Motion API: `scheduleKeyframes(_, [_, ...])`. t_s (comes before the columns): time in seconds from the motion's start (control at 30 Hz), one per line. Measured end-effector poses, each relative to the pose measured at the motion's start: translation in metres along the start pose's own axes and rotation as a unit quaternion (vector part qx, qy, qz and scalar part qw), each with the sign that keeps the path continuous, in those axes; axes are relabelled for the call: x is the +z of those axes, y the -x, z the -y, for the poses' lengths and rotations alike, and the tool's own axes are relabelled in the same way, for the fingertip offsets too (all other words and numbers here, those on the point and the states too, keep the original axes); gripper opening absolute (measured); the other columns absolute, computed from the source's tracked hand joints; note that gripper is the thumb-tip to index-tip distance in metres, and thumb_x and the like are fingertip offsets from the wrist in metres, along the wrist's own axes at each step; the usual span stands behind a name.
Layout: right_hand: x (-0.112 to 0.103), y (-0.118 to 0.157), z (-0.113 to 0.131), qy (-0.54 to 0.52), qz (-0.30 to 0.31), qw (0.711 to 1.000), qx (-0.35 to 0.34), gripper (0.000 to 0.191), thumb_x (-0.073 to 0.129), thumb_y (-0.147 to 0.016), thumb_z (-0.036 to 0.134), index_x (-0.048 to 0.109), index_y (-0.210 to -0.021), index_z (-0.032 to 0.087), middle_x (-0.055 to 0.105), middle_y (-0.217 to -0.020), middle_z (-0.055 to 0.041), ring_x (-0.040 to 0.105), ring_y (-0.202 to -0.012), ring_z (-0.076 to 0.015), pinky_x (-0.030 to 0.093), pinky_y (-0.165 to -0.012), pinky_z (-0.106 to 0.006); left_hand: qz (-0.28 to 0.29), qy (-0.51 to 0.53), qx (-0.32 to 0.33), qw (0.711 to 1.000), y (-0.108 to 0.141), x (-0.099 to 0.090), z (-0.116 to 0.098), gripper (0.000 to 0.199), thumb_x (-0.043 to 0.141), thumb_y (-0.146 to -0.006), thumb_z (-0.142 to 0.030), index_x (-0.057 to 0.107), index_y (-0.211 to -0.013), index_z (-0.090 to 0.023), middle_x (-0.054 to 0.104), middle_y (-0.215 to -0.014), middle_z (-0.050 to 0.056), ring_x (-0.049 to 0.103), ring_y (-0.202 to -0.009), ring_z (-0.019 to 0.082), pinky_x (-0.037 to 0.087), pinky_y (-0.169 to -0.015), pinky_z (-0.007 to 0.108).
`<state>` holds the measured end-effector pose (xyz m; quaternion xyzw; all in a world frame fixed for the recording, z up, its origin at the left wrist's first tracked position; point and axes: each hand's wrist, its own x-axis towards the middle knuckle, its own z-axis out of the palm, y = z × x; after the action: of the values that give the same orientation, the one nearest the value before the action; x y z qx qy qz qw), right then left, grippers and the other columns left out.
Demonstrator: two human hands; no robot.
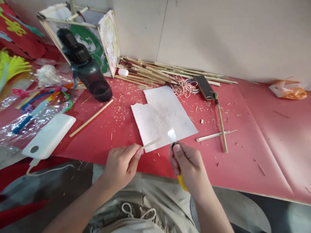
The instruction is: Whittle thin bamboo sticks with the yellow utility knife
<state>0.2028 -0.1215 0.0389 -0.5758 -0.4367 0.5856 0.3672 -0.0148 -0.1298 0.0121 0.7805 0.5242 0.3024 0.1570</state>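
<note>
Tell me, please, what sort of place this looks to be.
Probably a handicraft workspace: pale shavings are scattered about, with a pile of thin sticks and a stick-framed box with coloured panels by the wall.

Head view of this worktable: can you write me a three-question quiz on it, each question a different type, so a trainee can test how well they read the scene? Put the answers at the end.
1. What do the fingers of the left hand hold?
A) a white power bank
B) a thin wooden strip
C) an orange wrapper

2. True or false: the dark bottle stands to the left of the white paper.

3. Fill in the missing word: the right hand grips a knife that has a ____ handle.

Key: 1. B; 2. True; 3. yellow
</note>
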Motion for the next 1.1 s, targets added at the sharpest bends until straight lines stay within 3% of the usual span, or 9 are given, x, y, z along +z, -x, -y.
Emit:
scheduleKeyframes(0.1, [0.02,0.013,0.002,-0.057,0.103,0.992,0.044,0.045,0.048,-0.098,0.057,0.053,-0.074,0.02,0.04,-0.055,0.0044,0.035,-0.043,-0.0081,0.025,-0.042,-0.024,0.034,0.017,-0.018,0.999,-0.003,0.004,-0.004,0.026,0.045,-0.101,-0.025,0.055,-0.078,-0.02,0.054,-0.056,-0.004,0.053,-0.05,0.011,0.034,-0.052,0.024])
scheduleKeyframes(0.23, [0.038,0.017,-0.003,-0.165,0.171,0.967,0.098,0.043,0.054,-0.095,0.057,0.051,-0.074,0.019,0.038,-0.056,0.0066,0.032,-0.042,-0.0054,0.025,-0.041,-0.021,-0.019,-0.045,0.064,0.997,-0.005,0.006,-0.007,0.021,0.048,-0.098,-0.019,0.055,-0.079,-0.02,0.058,-0.059,-0.002,0.056,-0.054,0.014,0.034,-0.056,0.029])
scheduleKeyframes(0.4, [0.037,0.017,-0.009,-0.288,0.237,0.909,0.189,0.041,0.061,-0.092,0.054,0.051,-0.075,0.019,0.037,-0.054,0.0084,0.03,-0.037,-0.0035,0.025,-0.036,-0.018,-0.038,-0.11,0.15,0.982,-0.004,0.005,-0.006,0.014,0.048,-0.095,-0.015,0.056,-0.084,-0.02,0.057,-0.059,-0.001,0.054,-0.055,0.016,0.032,-0.058,0.033])
scheduleKeyframes(0.5, [0.035,0.02,-0.009,-0.302,0.242,0.901,0.196,0.039,0.061,-0.093,0.052,0.052,-0.075,0.018,0.038,-0.055,0.0079,0.031,-0.037,-0.0031,0.025,-0.036,-0.017,-0.05,-0.11,0.175,0.977,-0.001,0.005,-0.005,0.012,0.048,-0.093,-0.012,0.058,-0.094,-0.019,0.057,-0.059,-0.001,0.053,-0.054,0.016,0.031,-0.058,0.034])
scheduleKeyframes(0.67, [0.037,0.026,-0.006,-0.242,0.151,0.952,0.109,0.042,0.059,-0.093,0.054,0.053,-0.073,0.018,0.037,-0.054,0.0073,0.03,-0.039,-0.0043,0.023,-0.039,-0.02,-0.055,-0.096,0.185,0.977,0.008,0.003,-0.002,0.014,0.053,-0.091,-0.01,0.058,-0.103,-0.017,0.06,-0.061,-0.002,0.054,-0.054,0.015,0.034,-0.06,0.033])
scheduleKeyframes(0.83, [0.027,0.022,-0.01,-0.044,0.078,0.996,0.022,0.046,0.05,-0.098,0.055,0.053,-0.071,0.018,0.04,-0.052,0.0049,0.034,-0.044,-0.0077,0.025,-0.044,-0.023,-0.02,-0.022,0.147,0.989,0.01,-0.001,-0.005,0.009,0.056,-0.092,-0.01,0.058,-0.097,-0.017,0.063,-0.067,-0.001,0.053,-0.057,0.013,0.037,-0.059,0.03])
scheduleKeyframes(1.0, [-0.005,0.004,-0.014,-0.013,-0.124,0.991,-0.047,0.045,0.053,-0.096,0.056,0.05,-0.07,0.02,0.04,-0.055,0.0049,0.036,-0.045,-0.0088,0.027,-0.044,-0.024,-0.005,0.138,0.017,0.99,0.01,-0.008,-0.008,0.02,0.05,-0.096,-0.01,0.054,-0.078,-0.018,0.045,-0.058,-0.005,0.042,-0.05,0.008,0.032,-0.053,0.024])
scheduleKeyframes(1.03, [-0.008,0.004,-0.014,-0.014,-0.127,0.991,-0.045,0.043,0.053,-0.096,0.055,0.051,-0.072,0.02,0.04,-0.055,0.005,0.037,-0.045,-0.0088,0.028,-0.044,-0.024,0.019,0.164,-0.02,0.986,0.011,-0.008,-0.008,0.022,0.049,-0.097,-0.013,0.054,-0.077,-0.018,0.042,-0.056,-0.006,0.04,-0.049,0.007,0.03,-0.051,0.023])
scheduleKeyframes(1.1, [-0.006,0.007,-0.011,0.001,-0.072,0.997,-0.029,0.043,0.051,-0.098,0.054,0.052,-0.073,0.019,0.041,-0.056,0.0048,0.037,-0.046,-0.0086,0.028,-0.044,-0.023,0.077,0.213,-0.087,0.97,0.01,-0.006,-0.007,0.024,0.049,-0.1,-0.022,0.056,-0.076,-0.018,0.037,-0.055,-0.006,0.038,-0.048,0.007,0.027,-0.049,0.023])
